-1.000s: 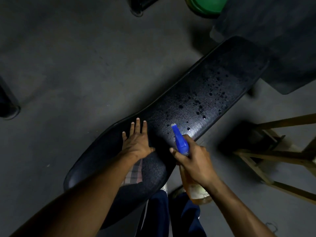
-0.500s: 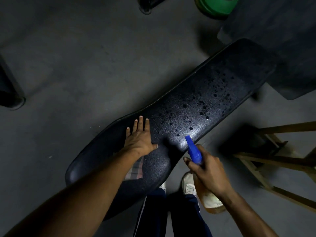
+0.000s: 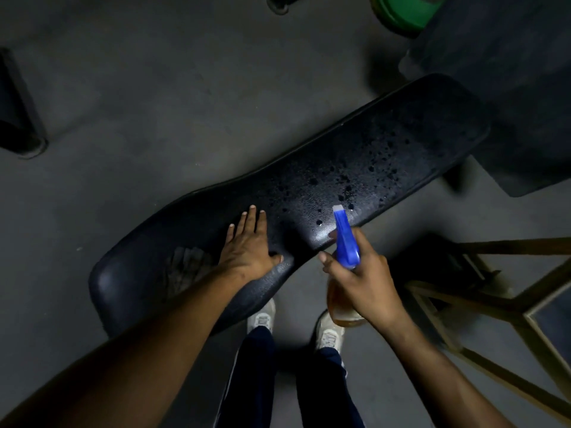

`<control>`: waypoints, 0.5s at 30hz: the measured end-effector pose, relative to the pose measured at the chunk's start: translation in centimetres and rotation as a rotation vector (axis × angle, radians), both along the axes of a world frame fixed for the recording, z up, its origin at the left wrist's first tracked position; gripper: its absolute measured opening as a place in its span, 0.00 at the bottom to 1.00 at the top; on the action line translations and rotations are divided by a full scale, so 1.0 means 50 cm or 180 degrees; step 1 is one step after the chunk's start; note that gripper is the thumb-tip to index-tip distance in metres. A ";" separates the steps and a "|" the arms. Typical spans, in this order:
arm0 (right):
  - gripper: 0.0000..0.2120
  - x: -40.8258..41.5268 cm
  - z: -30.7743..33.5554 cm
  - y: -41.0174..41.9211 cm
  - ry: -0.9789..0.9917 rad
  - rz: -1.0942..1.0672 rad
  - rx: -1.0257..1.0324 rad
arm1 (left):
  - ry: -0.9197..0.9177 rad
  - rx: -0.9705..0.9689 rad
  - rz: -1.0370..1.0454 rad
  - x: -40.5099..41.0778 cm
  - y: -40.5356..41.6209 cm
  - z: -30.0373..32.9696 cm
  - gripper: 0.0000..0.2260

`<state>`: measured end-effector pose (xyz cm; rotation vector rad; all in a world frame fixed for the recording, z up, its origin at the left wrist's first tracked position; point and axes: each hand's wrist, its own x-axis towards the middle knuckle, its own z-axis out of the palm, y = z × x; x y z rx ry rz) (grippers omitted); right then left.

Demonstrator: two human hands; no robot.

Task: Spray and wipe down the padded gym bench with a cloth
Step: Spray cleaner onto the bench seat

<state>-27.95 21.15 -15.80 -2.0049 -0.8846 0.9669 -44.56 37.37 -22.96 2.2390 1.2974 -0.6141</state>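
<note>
1. The room is dim, with a grey floor [image 3: 129, 97]; a wooden frame [image 3: 482, 298] stands at the right and a green tub [image 3: 401, 10] sits at the far edge.
2. The bench [image 3: 411, 134], a black padded top, runs from near left to far right across the view. Droplets speckle its far-right half, while the near-left half looks mostly dry.
3. The left hand [image 3: 247, 245] lies flat on the pad near the middle, fingers straight and together, thumb out to the right, holding nothing.
4. The right hand [image 3: 361, 273] is wrapped round the neck of the bottle [image 3: 346, 239], whose blue head points far and slightly left over the pad's near edge. Amber liquid shows below the fist. Whether a finger is on the trigger cannot be told.
5. A checked cloth [image 3: 185, 267] lies on the pad just left of the left forearm, apart from the hand.
6. The step in hand appears to be spraying, with wiping not yet begun.
7. Next, the nozzle likely needs aiming at the dry near-left part, with the left hand lifted clear; then that hand can take the cloth and wipe along the pad.
</note>
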 end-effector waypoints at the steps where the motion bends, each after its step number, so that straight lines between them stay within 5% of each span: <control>1: 0.15 0.009 0.007 0.000 -0.0002 0.0040 0.0025 | -0.0024 0.0026 0.0044 0.004 -0.015 0.004 0.50; 10: 0.15 0.055 0.065 0.015 0.0293 0.0385 0.0230 | -0.0161 0.0030 0.0586 -0.004 -0.113 0.024 0.49; 15: 0.16 0.026 0.086 0.054 0.1036 0.0296 0.0501 | -0.0165 0.0157 0.0823 -0.047 -0.134 0.035 0.48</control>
